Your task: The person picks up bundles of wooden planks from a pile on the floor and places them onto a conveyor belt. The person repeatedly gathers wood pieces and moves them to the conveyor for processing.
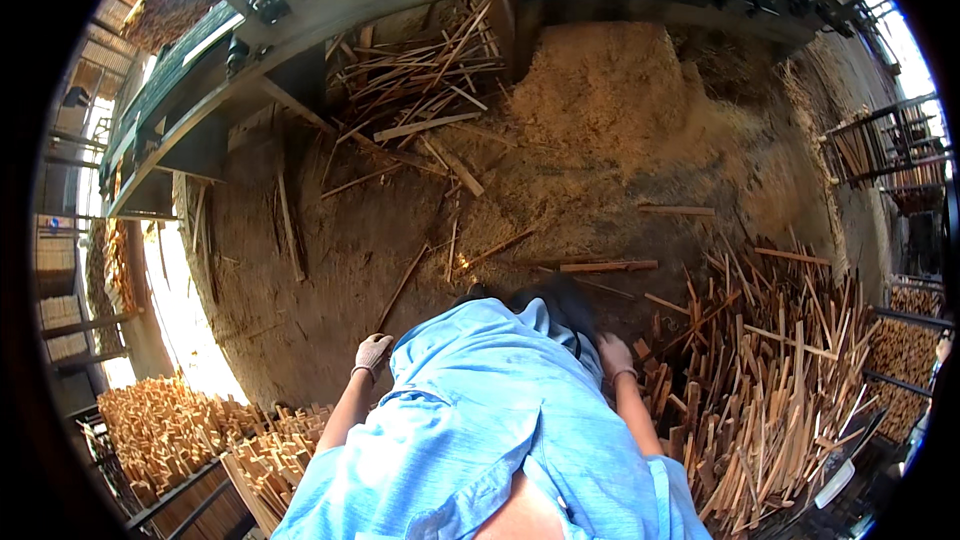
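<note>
My left hand [373, 352], in a pale work glove, hangs beside my blue shirt [460, 370]. Its fingers are loosely bent and slightly apart, with nothing visible in them. On the other side hangs my right hand [615, 355], gloved too, close to my dark trousers [560, 307]. Its fingers show only in part, and I see nothing held there. The thing nearest to it is a big heap of thin wooden strips [765, 380] on the right. Several loose wood strips lie on the dirt floor [350, 240] ahead, one long thin strip [403, 287] near my left hand.
A large machine frame [330, 15] spans the far side. Below it lie a tangle of wood offcuts [430, 80] and a mound of sawdust [610, 75]. Stacked short wood pieces [170, 430] stand at the lower left. Metal racks [890, 145] line the right.
</note>
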A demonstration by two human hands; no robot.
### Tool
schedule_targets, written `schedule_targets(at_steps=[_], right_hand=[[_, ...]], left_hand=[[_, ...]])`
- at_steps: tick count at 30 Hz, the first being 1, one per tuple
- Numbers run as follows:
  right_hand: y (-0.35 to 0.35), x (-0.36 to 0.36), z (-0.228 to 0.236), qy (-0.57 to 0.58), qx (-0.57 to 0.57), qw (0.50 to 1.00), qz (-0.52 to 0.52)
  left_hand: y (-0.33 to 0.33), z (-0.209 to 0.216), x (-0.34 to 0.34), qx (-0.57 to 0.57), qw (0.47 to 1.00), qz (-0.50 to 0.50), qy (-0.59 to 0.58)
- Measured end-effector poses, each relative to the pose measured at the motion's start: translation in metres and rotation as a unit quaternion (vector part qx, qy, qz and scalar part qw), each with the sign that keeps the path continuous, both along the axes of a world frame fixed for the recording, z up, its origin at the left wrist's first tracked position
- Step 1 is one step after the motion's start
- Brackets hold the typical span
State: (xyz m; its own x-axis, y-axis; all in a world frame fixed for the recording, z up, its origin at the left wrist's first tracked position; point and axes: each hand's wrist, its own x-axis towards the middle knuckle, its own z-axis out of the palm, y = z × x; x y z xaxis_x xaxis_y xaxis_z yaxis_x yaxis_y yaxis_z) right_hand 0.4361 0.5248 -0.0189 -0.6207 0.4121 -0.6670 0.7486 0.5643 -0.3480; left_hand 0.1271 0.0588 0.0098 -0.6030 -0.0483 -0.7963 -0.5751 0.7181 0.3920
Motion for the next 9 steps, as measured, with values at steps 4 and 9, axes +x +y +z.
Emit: schedule_targets(at_steps=[4,9], right_hand=[[0.010,-0.133,0.067,0.025,-0.082,0.982,-0.167],[0.032,-0.189,0.064,0.017,-0.108,0.987,-0.115]], left_hand=[[-0.018,-0.031,-0.002,-0.036,0.991,-0.106,0.078],[0.018,-0.018,-0.008,-0.022,0.997,-0.073,0.031]])
